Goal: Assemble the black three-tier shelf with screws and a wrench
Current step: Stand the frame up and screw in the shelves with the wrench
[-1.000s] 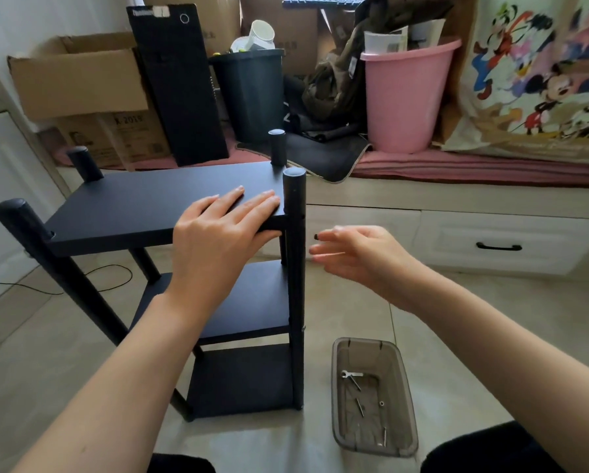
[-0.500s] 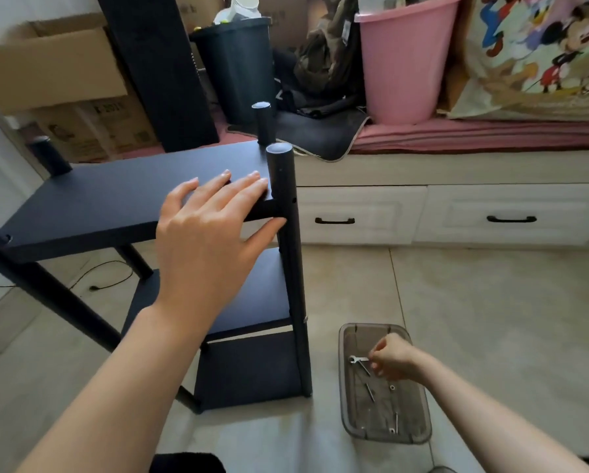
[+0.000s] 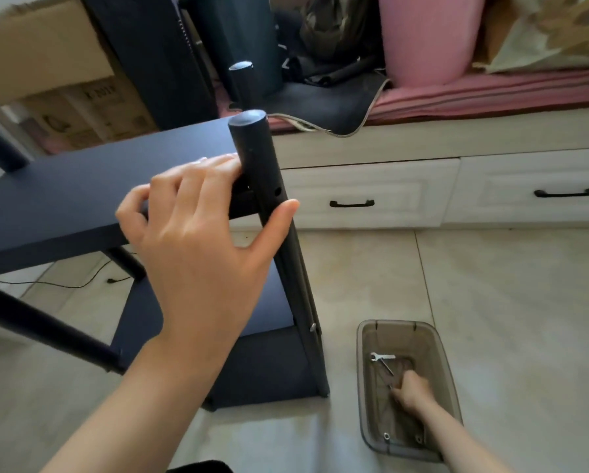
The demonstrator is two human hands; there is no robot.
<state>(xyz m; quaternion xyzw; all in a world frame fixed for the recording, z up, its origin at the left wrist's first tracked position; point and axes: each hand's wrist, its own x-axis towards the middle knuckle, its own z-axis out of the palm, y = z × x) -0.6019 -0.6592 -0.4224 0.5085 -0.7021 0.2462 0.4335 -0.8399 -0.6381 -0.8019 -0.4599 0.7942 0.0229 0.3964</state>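
1. Right hand (image 3: pixel 410 390): now lowered into the smoky plastic tray (image 3: pixel 451 380) on the floor, where a second ago it hovered beside the post. Fingers are curled over the tray's contents; whether anything is pinched cannot be told.
2. Wrench (image 3: pixel 381 357): lies in the tray's far end, just beyond the right hand. Small screws (image 3: pixel 386 436) are seen near the tray's near wall. Judgement: hardware is being fetched for the next joint.
3. Left hand (image 3: pixel 200 240): fingers are laid flat on the top board, thumb set against the front right post (image 3: pixel 269 206); the grip is spread, steadying, not clenched.
4. Black three-tier shelf (image 3: pixel 81 196): stands on the floor left of the tray, all three boards in place. An empty screw hole (image 3: pixel 277 191) shows on the post at top-board level; a fitted screw head is seen lower down.
5. Open room: bare tile lies right of the post, toward the white drawers (image 3: pixel 371 189).
6. Beyond: a pink bin (image 3: pixel 426 39) and cardboard boxes (image 3: pixel 47 52).
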